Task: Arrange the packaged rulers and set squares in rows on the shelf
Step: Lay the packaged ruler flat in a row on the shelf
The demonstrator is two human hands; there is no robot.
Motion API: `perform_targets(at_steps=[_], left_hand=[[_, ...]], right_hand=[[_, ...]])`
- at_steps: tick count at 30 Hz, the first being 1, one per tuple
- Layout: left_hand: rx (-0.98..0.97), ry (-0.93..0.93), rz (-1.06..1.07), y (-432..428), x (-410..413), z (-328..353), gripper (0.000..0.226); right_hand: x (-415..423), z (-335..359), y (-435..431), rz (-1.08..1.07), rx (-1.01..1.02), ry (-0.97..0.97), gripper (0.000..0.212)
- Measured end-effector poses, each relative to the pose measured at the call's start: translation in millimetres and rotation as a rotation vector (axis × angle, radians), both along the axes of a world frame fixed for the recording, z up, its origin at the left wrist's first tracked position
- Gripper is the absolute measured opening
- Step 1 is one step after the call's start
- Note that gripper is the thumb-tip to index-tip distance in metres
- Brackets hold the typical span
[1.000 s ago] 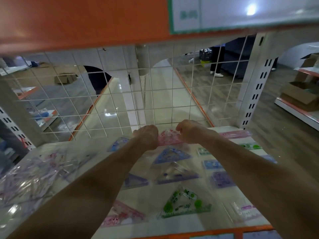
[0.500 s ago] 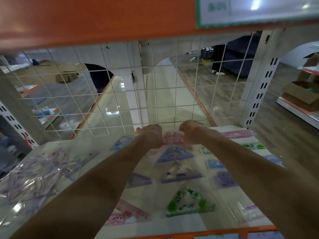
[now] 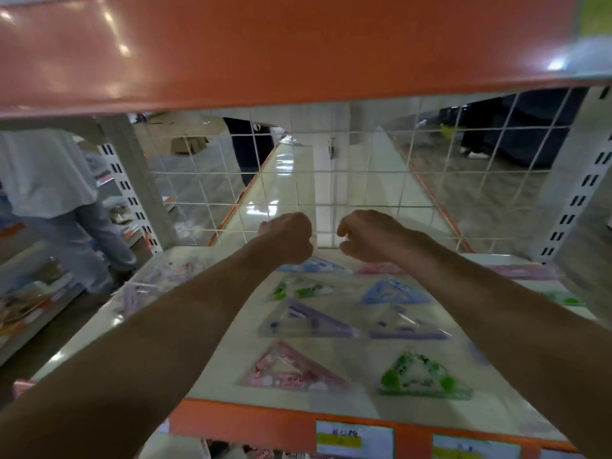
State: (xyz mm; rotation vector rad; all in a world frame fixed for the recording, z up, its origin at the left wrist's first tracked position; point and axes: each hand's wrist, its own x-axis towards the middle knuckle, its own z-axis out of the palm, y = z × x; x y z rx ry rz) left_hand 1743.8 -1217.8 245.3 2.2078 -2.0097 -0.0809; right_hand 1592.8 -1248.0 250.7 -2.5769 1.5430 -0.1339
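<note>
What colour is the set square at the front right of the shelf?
Green: the set square shows best in the head view.

My left hand [image 3: 286,238] and right hand [image 3: 367,236] are curled with the fingers turned away from me, so I cannot tell whether either holds anything. My left wrist covers a corner of the blue set square [image 3: 326,265]. My right forearm hides most of a green packet [image 3: 563,298]. The price labels [image 3: 354,438] on the front of the shelf [image 3: 251,420] are too blurred to read, and the bottom edge cuts them off.
</note>
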Motion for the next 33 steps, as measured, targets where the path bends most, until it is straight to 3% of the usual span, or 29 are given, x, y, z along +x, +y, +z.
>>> perform_targets(at_steps=[16,25,33], left_hand=[[0.13,-0.044,0.219,114.0,153.5,4.8,0.031],[0.177,0.065,0.312,133.8,192.8,-13.6,0.031],[0.201,0.052,0.275,122.4,195.3,-26.6,0.006]], right_hand=[[144.0,-11.4,67.2,0.366,0.106,0.038,0.04],[185.5,-51.1,67.1,0.275,0.166,0.142,0.062],[203.2,-59.4,59.2,0.295,0.17,0.166,0.054]])
